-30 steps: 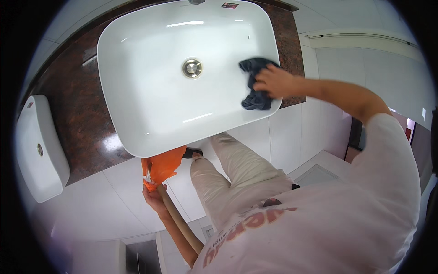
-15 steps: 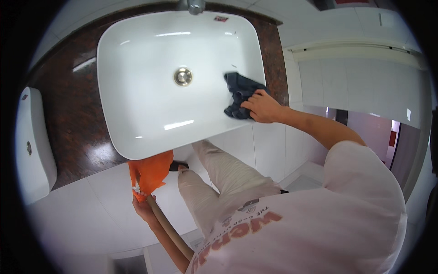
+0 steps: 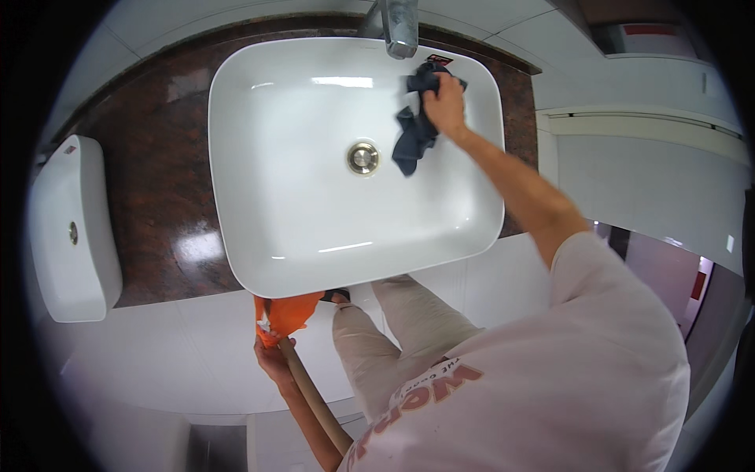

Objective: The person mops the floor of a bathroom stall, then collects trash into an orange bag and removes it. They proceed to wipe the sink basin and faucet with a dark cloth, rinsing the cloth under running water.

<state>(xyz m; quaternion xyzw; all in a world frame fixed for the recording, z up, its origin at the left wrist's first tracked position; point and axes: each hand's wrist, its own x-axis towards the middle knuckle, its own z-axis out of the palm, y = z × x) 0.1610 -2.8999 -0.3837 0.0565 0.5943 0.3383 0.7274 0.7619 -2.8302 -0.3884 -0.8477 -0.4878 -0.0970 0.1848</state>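
In the white sink [image 3: 283,197], my right hand [image 3: 447,106] is closed on a bunched dark cloth [image 3: 414,141]. The cloth lies against the basin's right side near the back, with its lower end hanging toward the drain [image 3: 363,158]. Below the sink's front edge, at the lower left, my left hand [image 3: 273,360] is closed around the lower end of an orange cloth [image 3: 287,313]. A small white patch shows on it, and the sink rim hides its top. A pale stick-like shape [image 3: 311,389] runs alongside my left forearm; whether I grip it, I cannot tell.
A grey metal faucet [image 3: 401,31] overhangs the sink's back rim. Dark red-brown stone countertop [image 3: 157,212] surrounds the basin. Far left stands a white toilet tank [image 3: 79,236] with a round button. My legs [image 3: 409,315] are close to the counter's front.
My right hand has moved the dark cloth from the basin's front right up to its back right. My left hand stays low with the orange cloth. The view has shifted, showing more of the faucet.
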